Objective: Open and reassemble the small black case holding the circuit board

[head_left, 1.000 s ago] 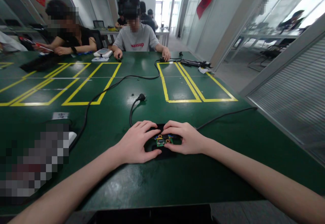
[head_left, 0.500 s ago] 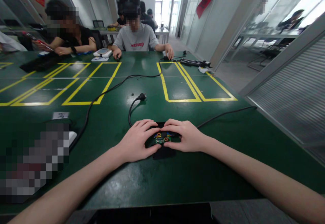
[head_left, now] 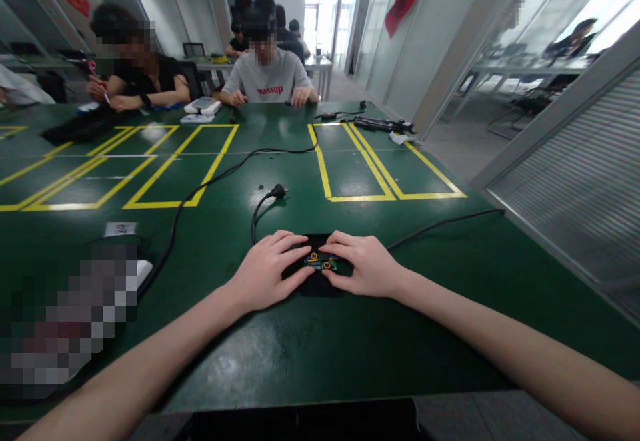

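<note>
A small green circuit board [head_left: 320,262] with copper rings and coloured wires lies over a black pad [head_left: 321,286] on the green table [head_left: 240,361]. From the left, my left hand [head_left: 273,269] touches the board's edge with thumb and fingertips, its fingers curved round that side. My right hand [head_left: 365,264] does the same at the right edge, thumb below and fingers above. The board sits between both sets of fingertips, and its outer ends are partly hidden by them.
A black plug [head_left: 279,191] on a cable stands just beyond my hands. Another black cable [head_left: 220,173] crosses the table. A blurred pale object [head_left: 75,321] lies at the left. Yellow tape rectangles [head_left: 361,198] mark the far side, where people sit.
My hands and the board have moved slightly away from me, and more of the pad's far part shows. Across the table, a person's hands have drawn back from the black item on the cable.
</note>
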`<state>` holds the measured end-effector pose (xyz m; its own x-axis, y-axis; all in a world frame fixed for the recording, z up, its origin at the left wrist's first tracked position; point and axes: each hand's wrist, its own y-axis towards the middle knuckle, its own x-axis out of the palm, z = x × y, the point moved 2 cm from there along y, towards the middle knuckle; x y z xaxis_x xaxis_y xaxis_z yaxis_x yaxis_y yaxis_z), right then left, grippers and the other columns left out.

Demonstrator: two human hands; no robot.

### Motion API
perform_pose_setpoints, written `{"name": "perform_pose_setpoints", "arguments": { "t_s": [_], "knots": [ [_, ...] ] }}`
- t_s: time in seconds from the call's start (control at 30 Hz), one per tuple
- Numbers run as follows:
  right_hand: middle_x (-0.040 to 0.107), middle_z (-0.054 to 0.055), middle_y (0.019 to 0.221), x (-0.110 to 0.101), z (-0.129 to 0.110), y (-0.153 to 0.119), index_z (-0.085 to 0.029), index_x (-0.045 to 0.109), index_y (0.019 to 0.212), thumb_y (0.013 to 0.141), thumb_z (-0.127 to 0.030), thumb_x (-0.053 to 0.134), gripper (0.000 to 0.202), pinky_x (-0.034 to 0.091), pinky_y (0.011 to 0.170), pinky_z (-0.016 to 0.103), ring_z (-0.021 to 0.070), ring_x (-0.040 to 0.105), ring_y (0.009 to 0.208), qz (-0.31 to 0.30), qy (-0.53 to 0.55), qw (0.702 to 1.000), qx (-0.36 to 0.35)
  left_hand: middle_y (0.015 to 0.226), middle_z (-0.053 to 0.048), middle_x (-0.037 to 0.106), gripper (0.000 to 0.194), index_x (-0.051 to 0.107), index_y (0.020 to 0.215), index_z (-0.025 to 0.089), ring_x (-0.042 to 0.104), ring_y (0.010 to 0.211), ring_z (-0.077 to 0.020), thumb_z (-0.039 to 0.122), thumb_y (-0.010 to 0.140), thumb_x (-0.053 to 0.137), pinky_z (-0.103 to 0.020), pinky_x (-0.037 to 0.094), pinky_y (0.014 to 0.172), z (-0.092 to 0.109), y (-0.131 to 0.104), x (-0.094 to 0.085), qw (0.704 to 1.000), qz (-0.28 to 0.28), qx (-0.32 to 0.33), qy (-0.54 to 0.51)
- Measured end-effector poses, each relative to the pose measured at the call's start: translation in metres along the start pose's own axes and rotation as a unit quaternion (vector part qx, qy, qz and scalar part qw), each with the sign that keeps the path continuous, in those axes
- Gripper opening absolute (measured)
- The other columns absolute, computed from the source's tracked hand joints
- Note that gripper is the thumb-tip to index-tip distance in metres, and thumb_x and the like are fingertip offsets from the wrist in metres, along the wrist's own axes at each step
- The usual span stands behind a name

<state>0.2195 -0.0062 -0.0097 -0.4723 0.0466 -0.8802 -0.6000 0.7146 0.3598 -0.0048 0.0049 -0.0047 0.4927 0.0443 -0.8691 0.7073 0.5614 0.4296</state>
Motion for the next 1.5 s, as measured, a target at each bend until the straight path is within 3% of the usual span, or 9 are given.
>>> {"name": "perform_pose_setpoints", "arguments": {
  "t_s": [0.13, 0.3, 0.47, 0.67, 0.8, 1.0, 1.13, 1.5],
  "knots": [
    [0.072, 0.009, 0.109, -0.006, 0.007, 0.0, -0.02, 0.072, 0.118, 0.09, -0.034, 0.069, 0.032, 0.058, 0.074, 0.03, 0.0205, 0.073, 0.088, -0.009, 0.037, 0.999, -0.028, 0.117, -0.013, 0.068, 0.031, 0.071, 0.125, 0.018, 0.068, 0.101, -0.0244, 0.024, 0.104, 0.049, -0.041, 0.061, 0.086, -0.004, -0.002, 0.001, 1.0, 0.008, -0.023, -0.001],
    [0.07, 0.01, 0.11, -0.022, 0.015, 0.0, -0.019, 0.067, 0.114, 0.093, -0.031, 0.063, 0.025, 0.053, 0.068, 0.029, 0.018, 0.07, 0.081, -0.022, 0.033, 0.998, -0.044, 0.114, -0.01, 0.068, 0.032, 0.063, 0.131, 0.017, 0.068, 0.096, -0.0223, 0.025, 0.101, 0.056, -0.035, 0.06, 0.082, -0.008, -0.003, -0.002, 1.0, -0.01, -0.025, -0.012],
    [0.069, 0.003, 0.083, -0.028, 0.025, -0.001, -0.02, 0.064, 0.092, 0.092, -0.026, 0.063, 0.006, 0.044, 0.061, 0.027, 0.0167, 0.065, 0.068, -0.066, 0.0, 0.996, -0.052, 0.097, -0.007, 0.071, 0.017, 0.066, 0.109, 0.015, 0.066, 0.087, -0.0225, 0.021, 0.104, 0.051, -0.035, 0.054, 0.075, -0.008, -0.001, -0.004, 0.992, -0.046, 0.067, 0.097],
    [0.074, 0.004, 0.083, -0.029, 0.03, -0.001, -0.019, 0.068, 0.093, 0.096, -0.03, 0.061, 0.013, 0.04, 0.062, 0.026, 0.0172, 0.067, 0.069, -0.06, -0.02, 0.997, -0.04, 0.094, -0.008, 0.072, 0.023, 0.065, 0.106, 0.015, 0.064, 0.085, -0.0207, 0.018, 0.107, 0.043, -0.033, 0.049, 0.074, -0.007, 0.002, -0.012, 0.979, -0.025, 0.109, 0.171],
    [0.068, 0.002, 0.067, -0.035, 0.037, -0.001, -0.018, 0.069, 0.084, 0.102, -0.038, 0.055, 0.031, 0.035, 0.058, 0.025, 0.0148, 0.06, 0.058, -0.058, -0.029, 0.998, -0.011, 0.097, -0.008, 0.072, 0.018, 0.064, 0.11, 0.015, 0.065, 0.086, -0.0207, 0.019, 0.106, 0.047, -0.033, 0.05, 0.073, -0.006, 0.004, -0.023, 0.986, 0.021, 0.101, 0.128],
    [0.064, 0.002, 0.063, -0.036, 0.026, -0.006, -0.017, 0.068, 0.079, 0.106, -0.037, 0.049, 0.039, 0.032, 0.057, 0.025, 0.0121, 0.055, 0.054, -0.052, 0.013, 0.995, -0.085, 0.079, -0.004, 0.066, 0.013, 0.061, 0.095, 0.017, 0.059, 0.071, -0.0169, 0.013, 0.095, 0.049, -0.029, 0.048, 0.063, 0.002, -0.001, -0.026, 0.994, 0.046, 0.095, -0.029],
    [0.065, 0.003, 0.064, -0.031, 0.014, -0.008, -0.016, 0.067, 0.077, 0.104, -0.036, 0.052, 0.037, 0.03, 0.056, 0.026, 0.0121, 0.055, 0.054, -0.074, 0.018, 0.99, -0.115, 0.072, -0.002, 0.06, 0.013, 0.057, 0.084, 0.019, 0.053, 0.064, -0.0157, 0.011, 0.087, 0.047, -0.028, 0.042, 0.056, 0.007, -0.004, -0.022, 0.993, 0.026, 0.09, -0.07],
    [0.062, 0.002, 0.061, -0.033, 0.002, -0.007, -0.018, 0.059, 0.071, 0.103, -0.032, 0.052, 0.036, 0.024, 0.057, 0.028, 0.0124, 0.051, 0.053, -0.171, -0.032, 0.98, -0.096, 0.069, 0.001, 0.057, 0.009, 0.056, 0.08, 0.019, 0.051, 0.061, -0.0145, 0.014, 0.079, 0.049, -0.027, 0.038, 0.055, 0.008, -0.005, -0.014, 0.995, -0.021, 0.072, -0.072]
  ]
}}
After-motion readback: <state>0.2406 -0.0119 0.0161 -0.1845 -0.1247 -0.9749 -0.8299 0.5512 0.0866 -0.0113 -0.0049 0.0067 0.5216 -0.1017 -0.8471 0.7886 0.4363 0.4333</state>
